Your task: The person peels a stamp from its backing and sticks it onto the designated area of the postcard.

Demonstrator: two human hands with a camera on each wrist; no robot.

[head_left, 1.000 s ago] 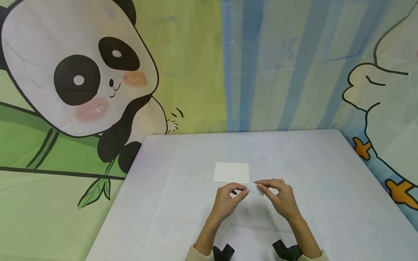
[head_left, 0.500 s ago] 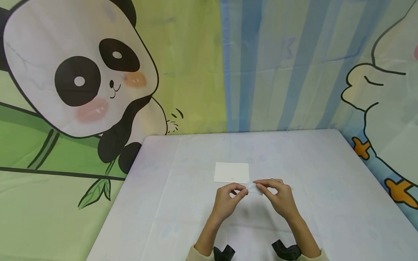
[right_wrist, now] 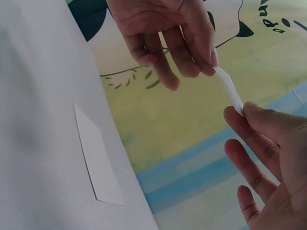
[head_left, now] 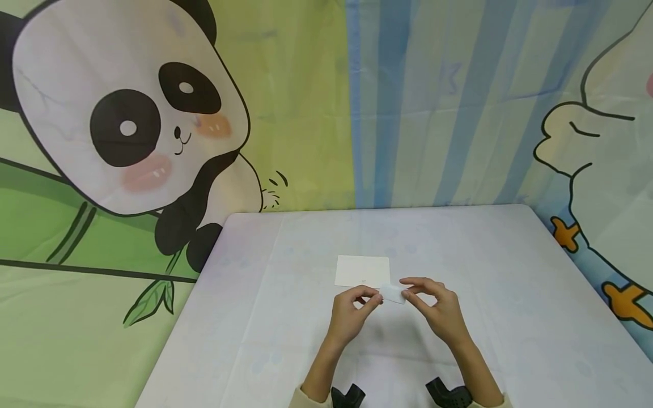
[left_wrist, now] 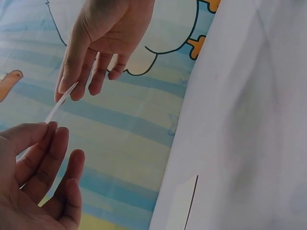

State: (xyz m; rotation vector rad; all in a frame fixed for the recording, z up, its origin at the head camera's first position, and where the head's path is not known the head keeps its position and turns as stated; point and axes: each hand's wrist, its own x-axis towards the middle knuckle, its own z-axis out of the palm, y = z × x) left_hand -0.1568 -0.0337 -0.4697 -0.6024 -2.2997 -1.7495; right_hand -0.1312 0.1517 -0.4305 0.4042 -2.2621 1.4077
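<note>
At the bottom edge of the head view, cream sleeves [head_left: 308, 398] and black wrist devices [head_left: 348, 396], one of each per arm. Just above, at lower centre, the left hand [head_left: 352, 309], with a pinch of thumb and fingertip on the left end of a small white slip [head_left: 393, 293]; a little to the right, the right hand [head_left: 439, 306], with a grasp on the opposite end. Seems from above to leave a gap between right thumb and raised finger, but in the right wrist view, right of centre, plainly pressed thumb to finger over the slip. Other fingers, largely hidden in the head view, loosely bent and free of the slip in both wrist views. From above, a broad pale face to the slip; in the wrist views, only a thin strip, nearly edge-on. Appears in the head view to meet the lower right corner of a white card [head_left: 362, 271]; in the wrist views, held in the air, well apart from the card. Beneath the card, a white tabletop [head_left: 285, 328]; near the card's lower edge, a small faint mark, discernible in the head view only. Farthest off, a printed backdrop [head_left: 301, 102]: panda [head_left: 132, 113] at upper left, blue stripes [head_left: 390, 113] right of centre, white figure [head_left: 617, 209] with orange feet at the right edge. Only in the right wrist view, upper right, dark lettering [right_wrist: 271, 25].
</note>
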